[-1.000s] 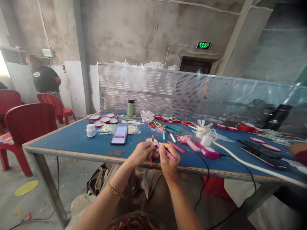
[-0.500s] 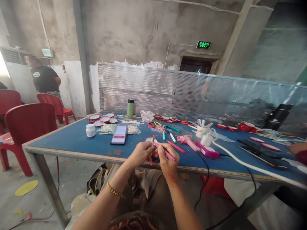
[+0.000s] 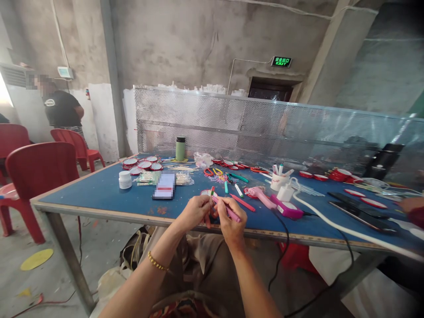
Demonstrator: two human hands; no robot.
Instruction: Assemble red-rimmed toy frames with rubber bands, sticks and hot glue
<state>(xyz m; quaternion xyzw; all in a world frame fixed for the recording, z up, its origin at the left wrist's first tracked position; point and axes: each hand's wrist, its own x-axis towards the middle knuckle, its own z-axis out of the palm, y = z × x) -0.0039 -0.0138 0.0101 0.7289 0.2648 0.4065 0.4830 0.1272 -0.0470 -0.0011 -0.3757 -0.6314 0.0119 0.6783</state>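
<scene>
Nearby lie a phone (image 3: pixel 164 186) and marker (image 3: pixel 239 191), left hand (image 3: pixel 195 212) pinching a stick (image 3: pixel 212 191), right hand (image 3: pixel 232 227) a pink pen (image 3: pixel 233 215).

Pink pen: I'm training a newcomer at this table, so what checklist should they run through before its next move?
1. Pink pen gripped in the right hand: ok.
2. Striped piece held at the fingertips of the left hand: ok.
3. Pen tip touching the striped piece: cannot tell; too small.
4. Space beside the right hand free of loose pens: not ok; a red pen lies close by.
5. Phone apart from both hands: ok.
</scene>
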